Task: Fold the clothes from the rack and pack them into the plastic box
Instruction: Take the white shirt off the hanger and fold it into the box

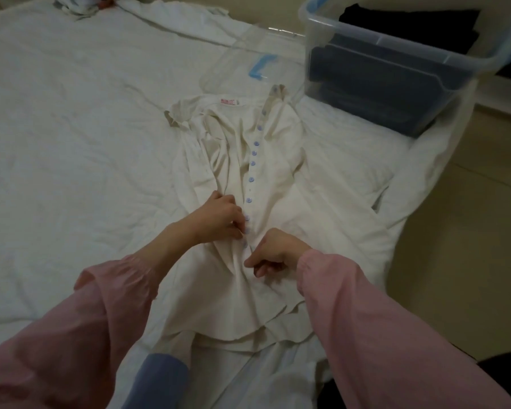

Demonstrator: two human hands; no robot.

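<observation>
On the bed [71,113], both curled hands pinch the shirt [266,160] placket.

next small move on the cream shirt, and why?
Probably fasten the next button: both hands, left hand and right hand, pinch the cream shirt at its lower placket, and the front lies rumpled on the bed, not yet folded.
</observation>
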